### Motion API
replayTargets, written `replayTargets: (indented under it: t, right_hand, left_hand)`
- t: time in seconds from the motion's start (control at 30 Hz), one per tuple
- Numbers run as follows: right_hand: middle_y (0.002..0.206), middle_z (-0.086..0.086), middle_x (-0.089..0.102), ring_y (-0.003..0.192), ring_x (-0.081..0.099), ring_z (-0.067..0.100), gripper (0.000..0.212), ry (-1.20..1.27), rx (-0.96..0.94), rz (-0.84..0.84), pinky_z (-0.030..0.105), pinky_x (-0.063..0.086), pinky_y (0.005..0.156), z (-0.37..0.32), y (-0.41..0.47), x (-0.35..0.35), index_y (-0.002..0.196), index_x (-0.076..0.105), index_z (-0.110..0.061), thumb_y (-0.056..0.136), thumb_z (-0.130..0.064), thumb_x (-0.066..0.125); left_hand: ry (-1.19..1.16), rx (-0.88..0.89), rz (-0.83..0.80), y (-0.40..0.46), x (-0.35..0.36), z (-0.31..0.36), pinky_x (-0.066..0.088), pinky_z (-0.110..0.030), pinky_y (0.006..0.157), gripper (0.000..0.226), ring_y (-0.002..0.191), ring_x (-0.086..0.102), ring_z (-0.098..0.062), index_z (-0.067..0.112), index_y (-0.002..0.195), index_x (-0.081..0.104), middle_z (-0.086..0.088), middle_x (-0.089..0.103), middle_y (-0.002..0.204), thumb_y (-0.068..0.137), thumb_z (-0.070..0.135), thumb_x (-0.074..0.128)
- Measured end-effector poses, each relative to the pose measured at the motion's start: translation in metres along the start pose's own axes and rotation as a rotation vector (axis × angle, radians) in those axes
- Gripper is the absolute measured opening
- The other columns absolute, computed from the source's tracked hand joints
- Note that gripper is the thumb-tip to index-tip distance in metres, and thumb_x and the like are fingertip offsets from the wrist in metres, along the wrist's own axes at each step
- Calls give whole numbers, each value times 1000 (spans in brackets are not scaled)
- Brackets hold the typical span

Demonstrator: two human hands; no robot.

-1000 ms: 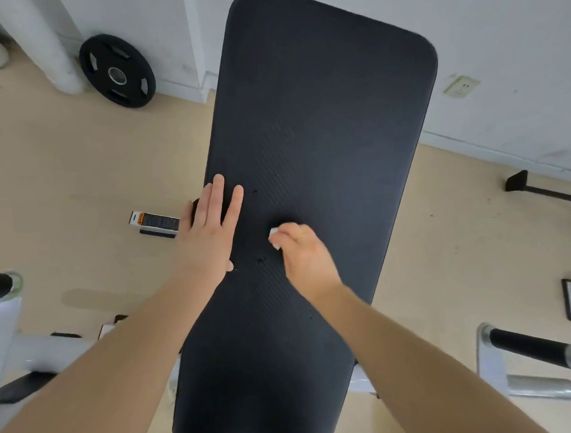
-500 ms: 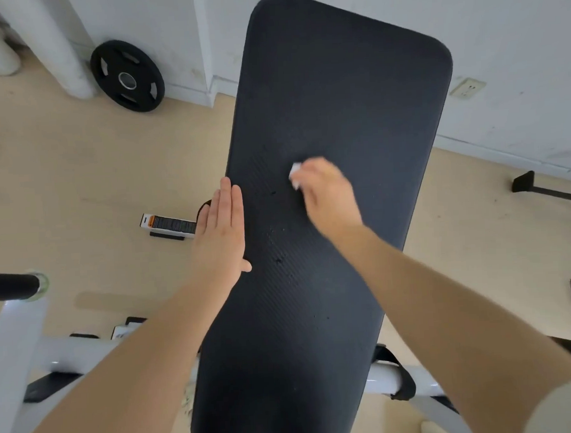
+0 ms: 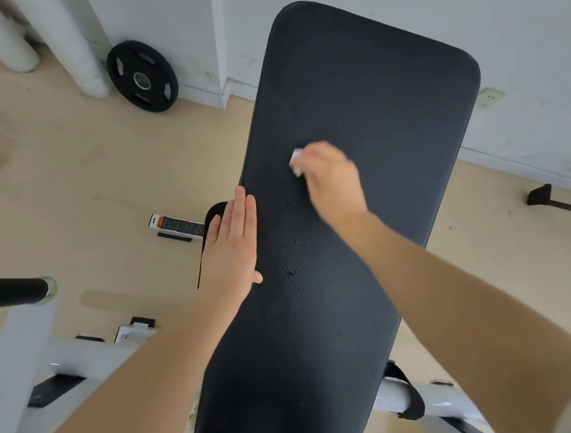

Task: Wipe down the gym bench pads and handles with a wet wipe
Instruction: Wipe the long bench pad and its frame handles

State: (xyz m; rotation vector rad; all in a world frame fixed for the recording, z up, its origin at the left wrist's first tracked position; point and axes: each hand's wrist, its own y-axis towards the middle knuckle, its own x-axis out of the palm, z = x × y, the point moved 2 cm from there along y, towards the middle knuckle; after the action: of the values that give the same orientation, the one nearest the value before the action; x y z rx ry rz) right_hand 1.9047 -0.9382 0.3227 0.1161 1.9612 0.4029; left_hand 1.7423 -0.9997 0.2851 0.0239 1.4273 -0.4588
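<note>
A long black bench pad runs from the bottom of the head view up toward the wall. My right hand presses a small white wet wipe onto the pad near its middle, fingers curled round it; only a corner of the wipe shows. My left hand lies flat with straight fingers on the pad's left edge. A few dark wet specks sit on the pad between the hands. A black foam handle sticks in from the left.
The white bench frame spreads below left and right of the pad. A black weight plate leans on the wall at upper left beside white pipes. A small labelled box lies on the beige floor. A black bar foot is at right.
My right hand has slid the wipe up the pad, away from me, from beside the left hand to the pad's middle. My left hand has shifted outward to the pad's left edge.
</note>
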Motion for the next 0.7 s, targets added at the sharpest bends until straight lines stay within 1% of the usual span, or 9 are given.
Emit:
replayTargets:
  t: [0.13,0.23,0.33,0.4,0.47,0.5,0.57,0.63,0.7]
  right_hand:
    - [87,9,67,74,62,28,14,94,-67,-202,33,57,65,-29,-71,22,81,68,-3,76,7,60]
    - [85,13,65,69,59,30,15,126,-109,-276,39,57,62,-28,-55,18,75,66,-2,70,12,62]
    - [86,16,61,74,57,31,18,100,27,-76,37,52,68,-13,6,-3,77,65,-1,78,9,50]
    - [96,9,58,84,55,23,19,132,161,-10,29,47,76,-7,38,-9,86,65,-1,88,1,46]
    - [101,6,58,89,55,18,19,81,184,23,15,41,76,-12,46,-1,89,65,-3,90,-3,47]
    - [100,7,60,87,56,19,18,58,162,45,16,41,74,-18,41,5,87,65,-3,89,-2,48]
    - [91,11,63,79,59,27,18,36,46,12,26,48,68,-33,14,22,77,63,-4,83,0,47]
    - [85,11,63,74,59,29,18,51,-52,-100,35,54,62,-48,-25,37,74,62,-6,80,-1,46]
    - [87,12,66,73,62,28,15,88,-125,-232,34,57,63,-58,-58,44,81,67,-4,74,8,60]
  left_hand:
    - [-22,41,-36,-4,-5,3,4,-34,115,132,145,0,-28,2,142,-19,-15,-17,154,63,39,80]
    - [-36,54,-21,-4,-5,2,1,-33,116,128,145,-6,-27,3,142,-23,-14,-23,153,68,39,76]
    - [-48,59,-25,-2,-2,-1,0,-32,115,129,145,-5,-26,3,142,-21,-13,-23,153,68,40,77]
    - [-72,79,-13,-1,1,-4,0,-32,115,128,145,-5,-26,4,143,-21,-13,-23,153,68,41,76]
    - [-95,100,20,1,3,-6,0,-33,115,127,145,-4,-27,5,143,-20,-13,-22,154,68,41,76]
    - [-113,101,27,1,4,-7,0,-34,114,128,145,-4,-27,5,143,-20,-13,-21,154,68,41,77]
    - [-142,105,37,-3,2,-9,0,-34,113,132,145,0,-27,3,142,-19,-13,-15,155,63,42,79]
    - [-156,115,35,-8,3,-14,10,-35,110,136,142,19,-31,1,144,-5,-19,8,155,50,42,86]
    - [-230,121,49,-13,2,-25,22,-38,104,134,132,38,-35,-4,143,11,-24,27,148,44,41,89]
